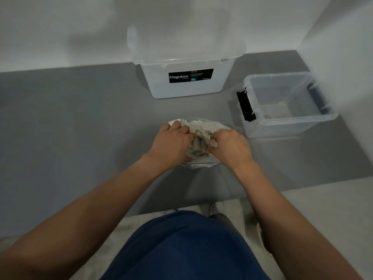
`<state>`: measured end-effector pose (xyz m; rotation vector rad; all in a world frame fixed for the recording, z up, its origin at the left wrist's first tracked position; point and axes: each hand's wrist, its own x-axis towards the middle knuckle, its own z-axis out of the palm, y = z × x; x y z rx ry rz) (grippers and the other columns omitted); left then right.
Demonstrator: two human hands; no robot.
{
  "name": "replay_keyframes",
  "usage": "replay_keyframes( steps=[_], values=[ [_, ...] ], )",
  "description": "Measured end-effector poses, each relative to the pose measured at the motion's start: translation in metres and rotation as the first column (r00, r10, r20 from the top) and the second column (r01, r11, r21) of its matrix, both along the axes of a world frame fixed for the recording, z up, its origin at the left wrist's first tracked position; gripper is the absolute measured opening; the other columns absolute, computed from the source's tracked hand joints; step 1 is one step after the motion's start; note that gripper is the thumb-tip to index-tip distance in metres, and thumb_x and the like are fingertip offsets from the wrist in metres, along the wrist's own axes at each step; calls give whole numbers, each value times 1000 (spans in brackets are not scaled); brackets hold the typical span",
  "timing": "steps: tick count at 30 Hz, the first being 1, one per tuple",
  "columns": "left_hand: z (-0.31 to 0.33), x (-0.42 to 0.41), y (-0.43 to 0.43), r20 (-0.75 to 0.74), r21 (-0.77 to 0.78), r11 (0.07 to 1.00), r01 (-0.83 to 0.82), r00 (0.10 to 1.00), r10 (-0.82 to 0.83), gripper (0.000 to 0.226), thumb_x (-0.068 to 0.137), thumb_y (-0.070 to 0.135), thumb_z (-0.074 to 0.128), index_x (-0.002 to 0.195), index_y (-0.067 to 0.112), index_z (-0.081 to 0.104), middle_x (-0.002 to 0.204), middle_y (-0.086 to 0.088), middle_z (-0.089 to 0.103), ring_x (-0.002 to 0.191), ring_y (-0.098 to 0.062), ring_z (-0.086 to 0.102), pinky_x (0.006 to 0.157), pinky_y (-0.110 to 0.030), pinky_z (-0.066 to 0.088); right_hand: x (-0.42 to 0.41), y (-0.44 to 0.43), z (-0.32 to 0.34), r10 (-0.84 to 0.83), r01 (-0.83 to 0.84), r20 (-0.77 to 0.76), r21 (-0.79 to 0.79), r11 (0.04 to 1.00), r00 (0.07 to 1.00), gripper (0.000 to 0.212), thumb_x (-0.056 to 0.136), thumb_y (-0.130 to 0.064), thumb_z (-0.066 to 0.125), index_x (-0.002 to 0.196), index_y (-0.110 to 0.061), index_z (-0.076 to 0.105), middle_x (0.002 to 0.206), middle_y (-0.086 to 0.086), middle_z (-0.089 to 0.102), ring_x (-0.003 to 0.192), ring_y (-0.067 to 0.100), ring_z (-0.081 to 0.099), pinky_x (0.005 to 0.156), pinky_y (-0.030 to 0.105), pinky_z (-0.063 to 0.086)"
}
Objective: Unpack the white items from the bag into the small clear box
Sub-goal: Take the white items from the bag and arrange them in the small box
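Fingertips of the left hand [171, 142] and right hand [232, 147] sink into the bag [201, 123]; its crumpled white items [199, 147] cannot be counted. At twelve o'clock, the label [191, 75] has unreadably small print.

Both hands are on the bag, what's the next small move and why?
Probably pull one white item out of the bag: the left hand and right hand both grip it, and the small clear box stands open, seemingly empty, to the right.

On table [80, 128]: bag [203, 123], items [198, 145] apparently inside; small box [290, 129] right; large box [187, 89] behind.
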<state>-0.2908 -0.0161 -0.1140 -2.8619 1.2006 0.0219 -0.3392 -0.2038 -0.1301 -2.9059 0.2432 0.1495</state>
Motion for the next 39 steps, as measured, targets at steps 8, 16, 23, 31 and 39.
replay_keyframes(
  steps=[8, 16, 23, 31, 39],
  values=[
    [-3, 2, -15, 180, -139, 979, 152, 976, -126, 11, 70, 26, 74, 81, 27, 71, 78, 8, 64, 80, -22, 57, 70, -34, 37, -11, 2, 5, -117, 105, 87, 125, 987, 989, 17, 86, -26, 65, 97, -17, 75, 96, 5, 76, 94, 31, 69, 79, 38, 56],
    [-21, 19, -46, 116, -93, 970, 226, 970, -215, 14, 81, 28, 60, 86, 22, 73, 83, 2, 67, 86, -23, 58, 71, -36, 43, -18, 3, 7, -239, 215, 71, 243, 946, 968, 15, 86, -23, 64, 97, -17, 72, 88, 4, 76, 88, 31, 70, 78, 38, 57],
    [-20, 23, -45, 38, -184, 972, 149, 989, -144, 17, 90, 21, 54, 88, 21, 71, 82, 0, 68, 84, -24, 62, 57, -32, 40, -16, 6, 11, -197, 189, 32, 180, 966, 980, 20, 91, -31, 61, 104, -21, 71, 99, 5, 75, 95, 33, 68, 81, 42, 56],
    [16, 17, -10, -359, -583, 772, -254, 933, 36, 11, 88, 18, 59, 95, 18, 68, 78, 3, 71, 70, -14, 67, 69, -27, 55, -27, -6, 24, -273, 162, 207, 434, 886, 939, 16, 90, -28, 69, 103, -21, 77, 88, -8, 76, 83, 9, 71, 81, 29, 57],
    [40, 4, 0, -830, -354, 97, -930, 265, -491, 9, 91, -5, 61, 89, 3, 61, 83, -17, 68, 83, -25, 72, 77, -26, 60, -33, -11, 49, -164, -127, 312, 732, 670, 936, 8, 90, -16, 76, 97, -18, 78, 115, -10, 72, 108, 4, 67, 91, 35, 59]
  ],
)
